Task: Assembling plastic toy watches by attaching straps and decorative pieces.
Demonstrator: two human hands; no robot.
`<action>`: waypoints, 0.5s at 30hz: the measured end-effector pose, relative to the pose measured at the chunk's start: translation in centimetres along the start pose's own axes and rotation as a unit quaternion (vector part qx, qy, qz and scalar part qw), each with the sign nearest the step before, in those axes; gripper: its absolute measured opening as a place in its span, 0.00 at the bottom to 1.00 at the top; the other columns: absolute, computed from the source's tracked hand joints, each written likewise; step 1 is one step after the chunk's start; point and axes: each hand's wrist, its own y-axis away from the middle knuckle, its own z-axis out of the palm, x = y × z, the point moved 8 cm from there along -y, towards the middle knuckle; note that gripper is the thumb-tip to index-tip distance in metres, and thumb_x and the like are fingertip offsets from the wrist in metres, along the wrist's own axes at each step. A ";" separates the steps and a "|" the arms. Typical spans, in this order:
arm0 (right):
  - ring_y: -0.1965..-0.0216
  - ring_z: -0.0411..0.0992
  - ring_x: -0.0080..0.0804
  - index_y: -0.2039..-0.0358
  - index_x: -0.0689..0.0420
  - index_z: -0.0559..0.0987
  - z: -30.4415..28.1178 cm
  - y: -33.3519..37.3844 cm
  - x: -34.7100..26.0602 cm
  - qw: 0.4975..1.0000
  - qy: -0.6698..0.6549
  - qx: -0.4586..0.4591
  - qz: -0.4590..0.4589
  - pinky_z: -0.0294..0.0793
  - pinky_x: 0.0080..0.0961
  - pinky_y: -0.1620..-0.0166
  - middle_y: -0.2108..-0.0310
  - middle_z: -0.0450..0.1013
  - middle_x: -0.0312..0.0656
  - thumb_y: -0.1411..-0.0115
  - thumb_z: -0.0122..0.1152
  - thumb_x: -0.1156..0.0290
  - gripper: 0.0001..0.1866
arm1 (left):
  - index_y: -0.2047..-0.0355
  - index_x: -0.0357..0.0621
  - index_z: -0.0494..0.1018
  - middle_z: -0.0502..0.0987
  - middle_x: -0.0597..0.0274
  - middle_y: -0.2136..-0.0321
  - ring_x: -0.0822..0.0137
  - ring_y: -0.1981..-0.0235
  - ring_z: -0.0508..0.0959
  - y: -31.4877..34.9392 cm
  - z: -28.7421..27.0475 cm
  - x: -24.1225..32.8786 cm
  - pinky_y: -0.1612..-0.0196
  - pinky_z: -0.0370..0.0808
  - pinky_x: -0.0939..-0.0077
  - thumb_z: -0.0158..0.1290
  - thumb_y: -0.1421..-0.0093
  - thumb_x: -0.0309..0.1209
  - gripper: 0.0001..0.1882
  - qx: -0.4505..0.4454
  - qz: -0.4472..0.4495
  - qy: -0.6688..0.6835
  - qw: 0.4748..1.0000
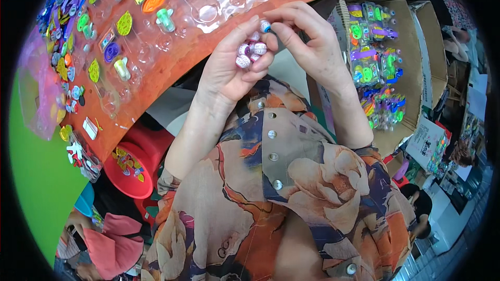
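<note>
Cupped palm up near the table's front edge, my left hand (225, 67) holds several small round white-and-purple toy balls (242, 61) with printed marks. A white-and-blue toy ball (265, 25) sits at the tips of my right hand (315, 41), pinched between thumb and forefinger close to my left thumb. Beyond my hands, clear plastic blister trays (143, 47) lie on the orange-brown table (182, 54). Their hollows hold small toys, among them a green toy (165, 20), a yellow leaf-shaped piece (124, 23) and an orange oval piece (154, 2).
To the right stands an open cardboard box (411, 101) with filled toy packs (372, 67). A red bucket (136, 190) of small pieces is below the table's left edge. Purple and blue pieces (67, 0) are heaped at the far left. Another person's pink garment (114, 242) shows lower left.
</note>
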 end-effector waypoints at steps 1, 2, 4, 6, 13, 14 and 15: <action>0.67 0.75 0.26 0.58 0.60 0.81 0.3 0.0 0.0 1.000 -0.011 -0.001 0.011 0.74 0.21 0.64 0.63 0.75 0.40 0.39 0.61 0.76 0.09 | 0.62 0.44 0.72 0.77 0.58 0.73 0.74 0.84 0.68 0.3 -0.2 0.1 0.90 0.55 0.89 0.51 0.32 0.42 0.13 0.007 0.007 -0.010 1.000; 0.67 0.75 0.26 0.58 0.60 0.81 0.5 0.1 0.0 1.000 -0.011 -0.001 0.012 0.74 0.21 0.64 0.63 0.75 0.40 0.39 0.61 0.76 0.09 | 0.62 0.44 0.72 0.77 0.58 0.73 0.74 0.84 0.68 0.5 -0.5 0.1 0.90 0.55 0.89 0.51 0.32 0.42 0.13 0.008 0.007 -0.010 1.000; 0.67 0.74 0.24 0.58 0.61 0.81 1.3 0.1 0.2 0.999 0.015 -0.031 0.019 0.73 0.21 0.65 0.64 0.75 0.39 0.39 0.62 0.74 0.09 | 0.63 0.44 0.72 0.77 0.59 0.73 0.74 0.84 0.69 0.9 -1.6 0.2 0.90 0.54 0.89 0.54 0.33 0.44 0.15 0.045 0.016 -0.027 0.998; 0.67 0.74 0.22 0.58 0.61 0.81 1.8 0.2 0.4 0.998 -0.001 -0.045 0.038 0.73 0.20 0.65 0.65 0.75 0.38 0.38 0.62 0.73 0.09 | 0.63 0.44 0.72 0.77 0.59 0.74 0.74 0.84 0.69 1.3 -2.3 0.3 0.90 0.54 0.89 0.55 0.34 0.45 0.16 0.063 0.015 -0.041 0.997; 0.70 0.70 0.18 0.58 0.63 0.80 3.2 1.4 2.4 0.986 -0.100 -0.058 0.124 0.71 0.18 0.65 0.65 0.74 0.35 0.38 0.63 0.71 0.11 | 0.64 0.44 0.72 0.75 0.61 0.77 0.74 0.86 0.68 1.8 -2.9 -0.4 0.91 0.54 0.89 0.53 0.33 0.49 0.19 0.097 -0.007 -0.050 0.994; 0.70 0.70 0.18 0.58 0.63 0.80 3.5 1.7 2.3 0.985 -0.099 -0.059 0.125 0.71 0.18 0.65 0.65 0.74 0.35 0.38 0.63 0.71 0.11 | 0.64 0.44 0.72 0.75 0.61 0.77 0.74 0.86 0.68 1.7 -3.0 -0.5 0.91 0.54 0.89 0.53 0.33 0.49 0.19 0.097 -0.007 -0.048 0.994; 0.70 0.70 0.18 0.57 0.64 0.80 3.6 2.1 2.0 0.988 -0.084 -0.052 0.123 0.71 0.18 0.65 0.64 0.73 0.36 0.38 0.63 0.71 0.11 | 0.63 0.44 0.72 0.74 0.62 0.78 0.74 0.86 0.68 1.7 -3.0 -0.6 0.91 0.54 0.89 0.52 0.33 0.50 0.20 0.093 -0.002 -0.043 0.995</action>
